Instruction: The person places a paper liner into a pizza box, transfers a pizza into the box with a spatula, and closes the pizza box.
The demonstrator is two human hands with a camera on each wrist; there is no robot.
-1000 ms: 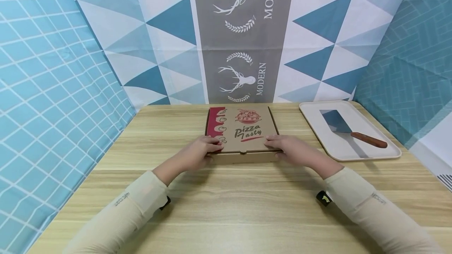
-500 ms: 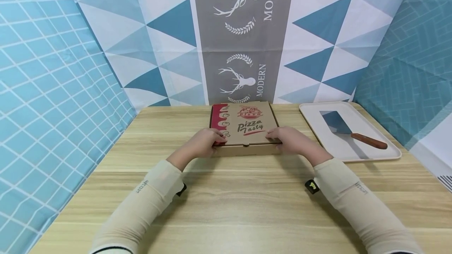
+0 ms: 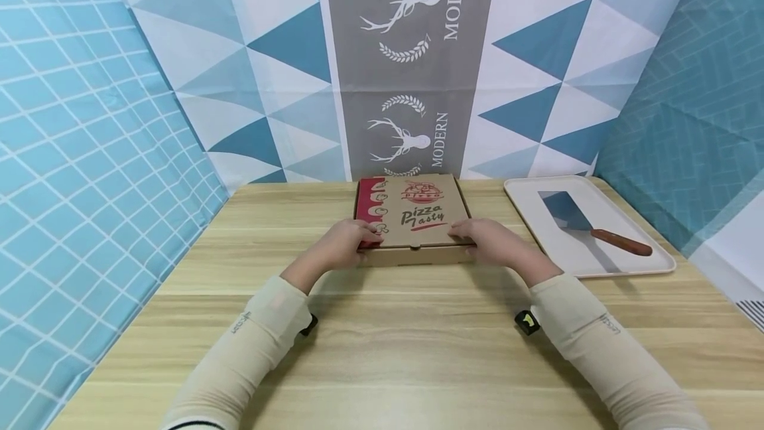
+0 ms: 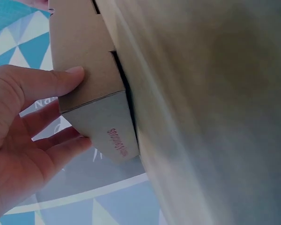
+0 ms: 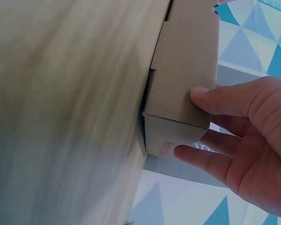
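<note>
A closed cardboard pizza box (image 3: 418, 211) with a red printed strip lies at the far middle of the table. My left hand (image 3: 343, 242) grips its near left corner. In the left wrist view the thumb of the left hand (image 4: 33, 126) presses the front wall of the box (image 4: 84, 56), and other fingers lie along its side and top. My right hand (image 3: 492, 241) holds the near right corner. The right wrist view has the right hand (image 5: 253, 136) with its thumb on the front wall of the pizza box (image 5: 182, 61) and fingers along the side.
Right of the box, a pale tray (image 3: 603, 264) holds a spatula (image 3: 621, 241) with a wide metal blade and wooden handle. A patterned backdrop (image 3: 412, 71) rises behind the wooden table (image 3: 406, 350). Blue tiled sheeting (image 3: 89, 151) stands along the left.
Between one second and half a second ago, both hands moved the pizza box slightly away and to the right. Since then the hands and box have stayed almost still.
</note>
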